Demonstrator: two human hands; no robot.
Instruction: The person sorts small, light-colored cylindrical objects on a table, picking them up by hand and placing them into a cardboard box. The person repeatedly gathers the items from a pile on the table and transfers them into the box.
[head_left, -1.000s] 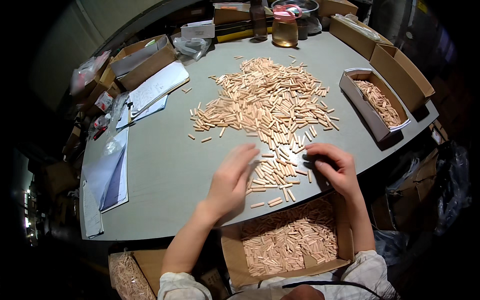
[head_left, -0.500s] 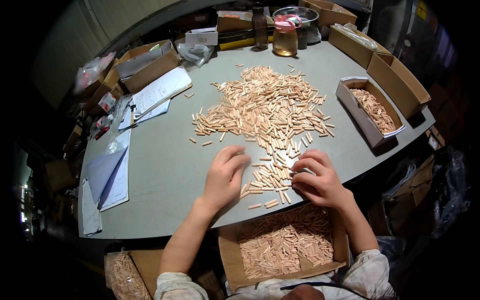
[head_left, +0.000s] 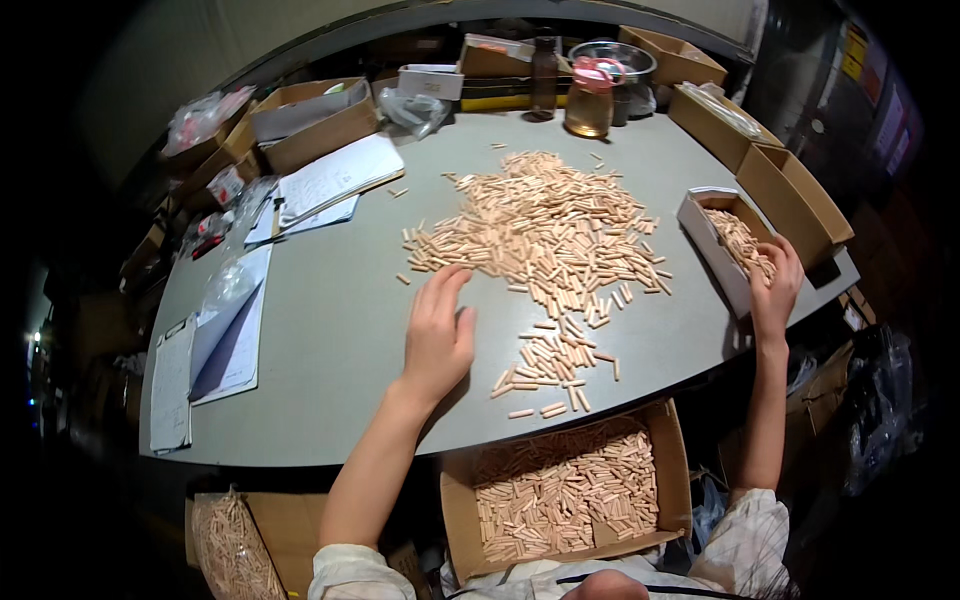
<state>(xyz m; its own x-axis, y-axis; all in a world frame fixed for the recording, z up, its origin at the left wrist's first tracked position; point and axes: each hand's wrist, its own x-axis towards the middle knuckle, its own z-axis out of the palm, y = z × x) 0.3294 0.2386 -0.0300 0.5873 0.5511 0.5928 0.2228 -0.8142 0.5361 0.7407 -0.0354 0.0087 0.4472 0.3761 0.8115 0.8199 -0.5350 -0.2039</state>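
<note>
A large heap of short wooden dowels (head_left: pixel 550 215) lies on the grey table (head_left: pixel 330 350), with a smaller group of dowels (head_left: pixel 548 360) trailing toward the near edge. My left hand (head_left: pixel 438 322) rests palm down at the heap's lower left, fingers stretched out and nothing seen in them. At the right, my right hand (head_left: pixel 780 270) reaches into the near end of a narrow cardboard box (head_left: pixel 705 235) partly filled with dowels. Its fingers are bent together over the dowels there; what they hold, if anything, is hidden.
Below the table edge, an open carton (head_left: pixel 462 520) holds many dowels, beside a clear bag of dowels (head_left: pixel 235 545). Papers and a clipboard (head_left: pixel 335 180) lie left. An empty long box (head_left: pixel 800 205) stands right. A pink-lidded jug (head_left: pixel 588 108) and dark bottle (head_left: pixel 543 80) stand behind.
My right hand has left the small dowel group and moved right to the narrow box. My left hand has drawn away from that group toward the heap, its fingers straightened. The view has shifted slightly.
</note>
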